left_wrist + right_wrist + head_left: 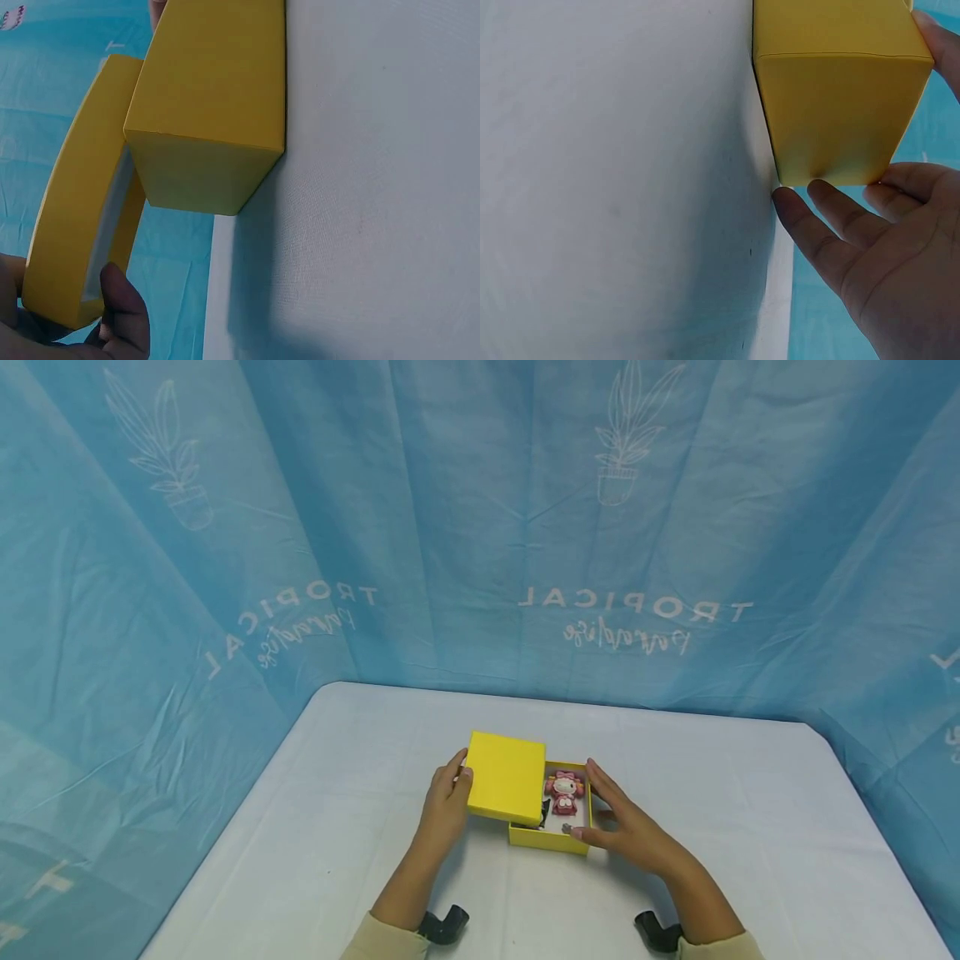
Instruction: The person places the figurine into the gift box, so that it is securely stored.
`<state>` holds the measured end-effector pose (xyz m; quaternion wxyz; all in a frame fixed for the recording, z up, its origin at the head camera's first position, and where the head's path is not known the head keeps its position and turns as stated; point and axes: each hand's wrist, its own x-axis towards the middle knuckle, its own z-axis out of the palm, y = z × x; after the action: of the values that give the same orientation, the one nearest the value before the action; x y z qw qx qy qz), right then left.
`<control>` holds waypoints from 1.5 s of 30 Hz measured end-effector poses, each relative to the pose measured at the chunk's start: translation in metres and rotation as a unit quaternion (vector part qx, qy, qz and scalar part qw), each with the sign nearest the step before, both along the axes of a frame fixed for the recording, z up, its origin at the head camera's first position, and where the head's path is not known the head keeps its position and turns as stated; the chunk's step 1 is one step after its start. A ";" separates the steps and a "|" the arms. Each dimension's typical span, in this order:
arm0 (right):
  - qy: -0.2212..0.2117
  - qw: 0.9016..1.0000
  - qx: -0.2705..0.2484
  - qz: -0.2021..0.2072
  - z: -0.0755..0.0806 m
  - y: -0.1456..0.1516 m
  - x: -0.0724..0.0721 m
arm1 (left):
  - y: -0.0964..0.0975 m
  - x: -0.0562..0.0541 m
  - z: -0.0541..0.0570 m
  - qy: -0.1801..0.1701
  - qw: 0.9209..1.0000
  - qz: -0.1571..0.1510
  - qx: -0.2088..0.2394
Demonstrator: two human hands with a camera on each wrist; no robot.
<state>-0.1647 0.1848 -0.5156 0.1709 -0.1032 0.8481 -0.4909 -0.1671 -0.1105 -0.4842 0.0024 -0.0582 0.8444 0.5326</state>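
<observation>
Head view shows a yellow box near the middle of a white table, its yellow lid lifted and shifted to the left so that only the right half of the box lies open. Inside sits a pink doll figure with a small dark item just beside it. The left hand grips the lid at its left edge — the left wrist view shows the thumb curled against the lid's rim, with the lid tilted off the box. The right hand lies with fingers straight, fingertips touching the box's right wall. To handle the lid well, the right hand should steady the box against the table while the left hand holds the lid level — a tilted lid may catch on the walls.
</observation>
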 end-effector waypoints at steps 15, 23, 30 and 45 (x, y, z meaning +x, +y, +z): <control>0.008 1.000 0.019 -0.007 -0.002 -0.003 -0.002 | 0.003 0.000 -0.004 -0.022 0.999 -0.021 -0.021; 0.019 0.999 0.044 -0.014 0.000 -0.005 -0.002 | 0.004 0.001 -0.004 -0.015 0.998 -0.059 -0.032; 0.018 0.998 0.058 -0.010 0.003 -0.006 -0.002 | 0.007 0.005 -0.006 -0.010 0.996 -0.082 -0.034; 0.039 0.998 0.051 -0.004 0.008 -0.006 0.008 | 0.018 0.012 -0.006 -0.014 0.994 -0.099 -0.040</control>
<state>-0.1568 0.1786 -0.5081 0.1404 -0.1100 0.8785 -0.4432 -0.1555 -0.0928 -0.4899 0.0652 0.0183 0.8665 0.4946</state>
